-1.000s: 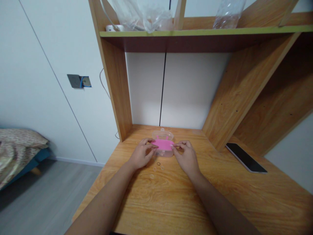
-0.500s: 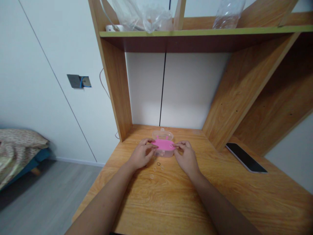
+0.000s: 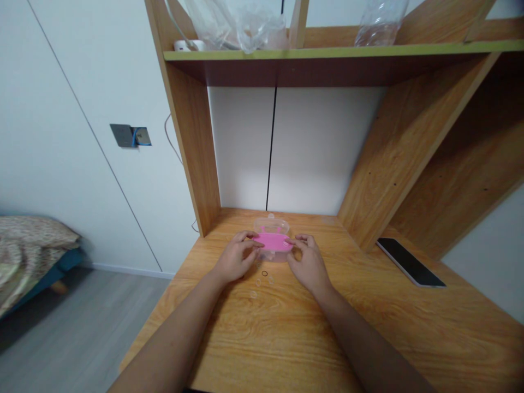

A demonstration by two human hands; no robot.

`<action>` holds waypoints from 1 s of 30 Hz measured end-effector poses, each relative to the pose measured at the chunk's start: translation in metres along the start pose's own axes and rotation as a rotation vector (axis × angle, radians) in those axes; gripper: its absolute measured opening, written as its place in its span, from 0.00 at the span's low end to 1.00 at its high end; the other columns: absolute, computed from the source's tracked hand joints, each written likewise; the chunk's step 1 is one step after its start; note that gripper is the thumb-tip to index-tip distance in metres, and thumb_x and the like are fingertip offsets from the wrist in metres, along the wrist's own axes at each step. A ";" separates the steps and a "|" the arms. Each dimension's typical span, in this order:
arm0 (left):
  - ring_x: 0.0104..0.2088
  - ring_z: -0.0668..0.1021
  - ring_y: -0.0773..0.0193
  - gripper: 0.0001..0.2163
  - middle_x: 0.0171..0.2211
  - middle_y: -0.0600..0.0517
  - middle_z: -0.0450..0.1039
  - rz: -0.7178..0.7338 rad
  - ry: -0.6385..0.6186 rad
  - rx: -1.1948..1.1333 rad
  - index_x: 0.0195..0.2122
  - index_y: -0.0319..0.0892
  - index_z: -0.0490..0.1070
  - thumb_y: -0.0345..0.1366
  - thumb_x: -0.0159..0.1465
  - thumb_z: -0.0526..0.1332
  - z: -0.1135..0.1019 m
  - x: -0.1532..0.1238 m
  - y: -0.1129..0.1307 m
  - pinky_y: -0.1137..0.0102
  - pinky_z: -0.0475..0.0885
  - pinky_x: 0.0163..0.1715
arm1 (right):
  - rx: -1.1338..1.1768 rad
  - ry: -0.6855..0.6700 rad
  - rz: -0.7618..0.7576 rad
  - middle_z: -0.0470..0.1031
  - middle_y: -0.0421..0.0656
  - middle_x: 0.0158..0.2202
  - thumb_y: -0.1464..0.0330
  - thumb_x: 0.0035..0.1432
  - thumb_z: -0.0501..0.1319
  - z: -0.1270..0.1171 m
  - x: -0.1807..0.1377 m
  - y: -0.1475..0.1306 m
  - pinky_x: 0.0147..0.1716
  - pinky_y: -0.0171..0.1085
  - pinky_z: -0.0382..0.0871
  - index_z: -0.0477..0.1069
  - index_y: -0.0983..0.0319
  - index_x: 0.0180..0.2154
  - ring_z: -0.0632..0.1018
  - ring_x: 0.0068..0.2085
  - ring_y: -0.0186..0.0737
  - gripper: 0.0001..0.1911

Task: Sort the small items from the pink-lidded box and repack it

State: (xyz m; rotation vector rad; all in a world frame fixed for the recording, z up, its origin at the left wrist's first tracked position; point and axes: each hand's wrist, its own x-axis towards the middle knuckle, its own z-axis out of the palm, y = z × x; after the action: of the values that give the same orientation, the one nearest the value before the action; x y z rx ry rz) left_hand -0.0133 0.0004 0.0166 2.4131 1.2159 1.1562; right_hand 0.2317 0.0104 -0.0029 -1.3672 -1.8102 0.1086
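Observation:
A small clear plastic box (image 3: 278, 256) stands on the table with its clear lid (image 3: 272, 225) folded back behind it. In its top lies a pink tray (image 3: 270, 240). My left hand (image 3: 236, 258) grips the tray's left end between thumb and fingers. At the right end, my right hand (image 3: 310, 265) has its bent fingertips on the tray's rim and its thumb against the box. By those fingertips is a tiny clear loop, too small to make out well. In front of the box lie a dark ring (image 3: 264, 273) and several clear rings (image 3: 257, 283).
A phone-like dark tablet (image 3: 410, 262) lies on the wooden table (image 3: 270, 338) at the right. Overhead, a shelf (image 3: 278, 53) holds a plastic bag (image 3: 241, 27) and a clear bottle (image 3: 380, 24). Upright wooden panels flank the work spot. A bed (image 3: 36, 245) stands at far left.
My right hand has shifted slightly left, its fingers lying a little further over the pink tray's right end. My left hand keeps its place on the tray. The view has moved slightly.

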 end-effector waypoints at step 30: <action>0.55 0.73 0.55 0.13 0.52 0.45 0.71 0.001 0.025 -0.027 0.49 0.44 0.76 0.33 0.66 0.57 0.001 0.000 -0.001 0.58 0.67 0.58 | 0.186 0.113 -0.238 0.73 0.47 0.45 0.76 0.54 0.59 -0.018 -0.003 -0.032 0.50 0.44 0.71 0.80 0.57 0.39 0.75 0.49 0.46 0.15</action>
State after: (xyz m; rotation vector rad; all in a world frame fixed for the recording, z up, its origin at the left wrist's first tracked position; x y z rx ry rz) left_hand -0.0127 0.0014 0.0156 2.3867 1.1989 1.1982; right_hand 0.2194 -0.0124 0.0240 -1.0024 -1.8046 0.0696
